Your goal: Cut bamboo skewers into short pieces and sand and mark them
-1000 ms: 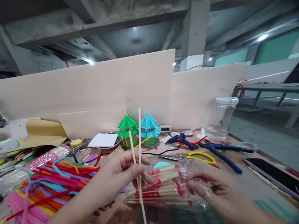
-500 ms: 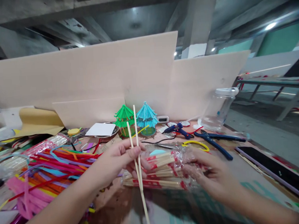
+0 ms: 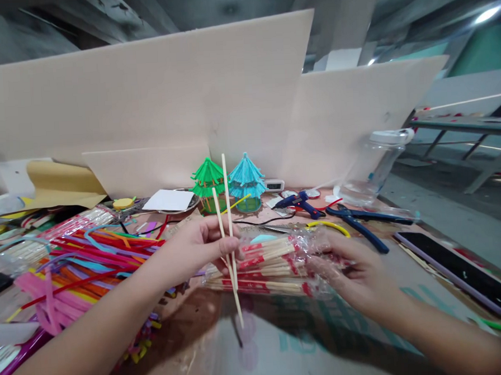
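Observation:
My left hand (image 3: 197, 249) is closed around two thin wooden sticks (image 3: 226, 197), which stand nearly upright, their lower ends reaching down toward the table. My right hand (image 3: 355, 271) grips the open end of a clear plastic bag of wooden sticks with red bands (image 3: 271, 265) lying on the table between my hands. Just behind the upright sticks stand a small green paper pagoda (image 3: 207, 181) and a blue one (image 3: 245, 179).
A heap of coloured pipe cleaners (image 3: 82, 263) lies at the left. Blue pliers (image 3: 357, 226), a blue glue gun (image 3: 302, 204), a yellow ring (image 3: 330, 226) and a clear jar (image 3: 373, 164) are at the right rear; a phone (image 3: 456, 269) lies at the right. Beige boards (image 3: 153, 103) wall the back.
The view has tipped down a little. My left hand has kept the two sticks upright, and my right hand has stayed on the bag of sticks.

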`<state>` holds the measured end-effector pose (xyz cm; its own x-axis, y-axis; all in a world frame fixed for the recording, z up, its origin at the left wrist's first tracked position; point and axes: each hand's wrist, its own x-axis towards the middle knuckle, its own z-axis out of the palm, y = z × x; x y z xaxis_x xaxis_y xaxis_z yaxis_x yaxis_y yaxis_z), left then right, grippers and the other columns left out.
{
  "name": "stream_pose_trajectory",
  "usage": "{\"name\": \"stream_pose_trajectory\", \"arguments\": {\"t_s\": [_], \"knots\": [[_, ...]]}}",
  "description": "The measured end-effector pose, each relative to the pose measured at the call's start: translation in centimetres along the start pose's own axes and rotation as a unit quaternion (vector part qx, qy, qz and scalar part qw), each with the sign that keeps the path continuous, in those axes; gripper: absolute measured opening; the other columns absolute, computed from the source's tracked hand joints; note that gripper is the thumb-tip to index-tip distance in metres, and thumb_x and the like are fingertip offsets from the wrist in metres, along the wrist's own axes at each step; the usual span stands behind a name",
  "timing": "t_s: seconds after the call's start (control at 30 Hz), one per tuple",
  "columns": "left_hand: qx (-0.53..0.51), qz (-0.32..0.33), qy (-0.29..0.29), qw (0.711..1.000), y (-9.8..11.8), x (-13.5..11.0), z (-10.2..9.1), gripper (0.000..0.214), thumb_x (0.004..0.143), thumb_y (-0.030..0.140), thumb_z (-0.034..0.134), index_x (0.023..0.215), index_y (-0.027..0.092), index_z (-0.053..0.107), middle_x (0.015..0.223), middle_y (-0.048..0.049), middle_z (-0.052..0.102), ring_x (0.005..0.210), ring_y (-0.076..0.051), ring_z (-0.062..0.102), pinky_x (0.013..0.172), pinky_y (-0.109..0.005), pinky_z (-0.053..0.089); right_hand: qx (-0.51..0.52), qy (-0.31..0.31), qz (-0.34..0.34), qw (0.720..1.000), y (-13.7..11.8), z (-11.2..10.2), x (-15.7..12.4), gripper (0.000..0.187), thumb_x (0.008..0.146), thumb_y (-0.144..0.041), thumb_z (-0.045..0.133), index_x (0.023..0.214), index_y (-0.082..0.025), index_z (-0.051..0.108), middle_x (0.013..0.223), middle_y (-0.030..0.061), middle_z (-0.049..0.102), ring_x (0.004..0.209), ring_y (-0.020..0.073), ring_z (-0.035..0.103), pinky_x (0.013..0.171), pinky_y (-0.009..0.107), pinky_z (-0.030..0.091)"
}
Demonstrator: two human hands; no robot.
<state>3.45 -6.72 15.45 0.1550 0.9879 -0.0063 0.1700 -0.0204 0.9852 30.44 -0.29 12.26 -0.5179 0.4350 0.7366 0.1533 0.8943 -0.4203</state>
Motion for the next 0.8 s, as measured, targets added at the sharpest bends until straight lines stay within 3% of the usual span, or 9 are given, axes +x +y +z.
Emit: {"name": "stream_pose_trajectory", "arguments": {"t_s": [0.13, 0.3, 0.6, 0.7, 0.8], "knots": [[0.088, 0.004, 0.013, 0.996, 0.2, -0.5, 0.3, 0.025, 0.081, 0.040, 0.071, 0.075, 0.017, 0.067, 0.070, -0.0015, 0.071, 0.062, -0.013, 0.064, 0.058, -0.022, 0.050, -0.024, -0.001, -0.002, 1.000, -0.2, 0.0, 0.1, 0.019, 0.095, -0.026, 0.057, 0.079, -0.022, 0.066, 0.073, 0.0022, 0.069, 0.066, 0.0158, 0.065, 0.060, 0.025, 0.053], [0.104, 0.019, -0.006, 0.994, -0.2, -0.8, 0.3, 0.028, 0.087, 0.046, 0.065, 0.084, 0.019, 0.069, 0.077, -0.0013, 0.074, 0.069, -0.014, 0.066, 0.062, -0.022, 0.049, -0.024, 0.017, -0.012, 0.999, -0.2, 0.1, 0.0, 0.019, 0.095, -0.028, 0.059, 0.078, -0.022, 0.064, 0.071, 0.0018, 0.068, 0.064, 0.0158, 0.065, 0.059, 0.025, 0.053], [0.134, 0.004, -0.008, 0.991, 0.0, -0.7, 0.4, 0.023, 0.085, 0.040, 0.065, 0.091, 0.018, 0.067, 0.082, -0.0016, 0.070, 0.071, -0.015, 0.064, 0.062, -0.022, 0.049, -0.008, -0.003, -0.012, 1.000, 0.0, 0.0, -0.1, 0.011, 0.093, -0.022, 0.060, 0.084, -0.022, 0.067, 0.074, 0.0006, 0.068, 0.067, 0.0148, 0.064, 0.062, 0.024, 0.052], [0.235, 0.025, 0.011, 0.972, 0.1, -0.7, -0.4, 0.029, 0.088, 0.046, 0.059, 0.095, 0.019, 0.066, 0.082, -0.0007, 0.066, 0.069, -0.015, 0.061, 0.059, -0.022, 0.046, -0.005, -0.004, -0.007, 1.000, -0.1, 0.0, -0.1, 0.010, 0.092, -0.020, 0.060, 0.084, -0.022, 0.066, 0.075, 0.0007, 0.069, 0.068, 0.0149, 0.064, 0.062, 0.024, 0.051], [0.370, 0.020, 0.052, 0.927, -0.1, -0.3, -2.3, 0.032, 0.094, 0.049, 0.049, 0.097, 0.020, 0.063, 0.078, 0.0001, 0.064, 0.067, -0.017, 0.059, 0.058, -0.024, 0.043, -0.002, -0.007, -0.005, 1.000, -0.2, 0.0, -0.1, 0.010, 0.091, -0.018, 0.060, 0.084, -0.022, 0.066, 0.074, 0.0000, 0.068, 0.067, 0.0141, 0.064, 0.061, 0.023, 0.050]]}}
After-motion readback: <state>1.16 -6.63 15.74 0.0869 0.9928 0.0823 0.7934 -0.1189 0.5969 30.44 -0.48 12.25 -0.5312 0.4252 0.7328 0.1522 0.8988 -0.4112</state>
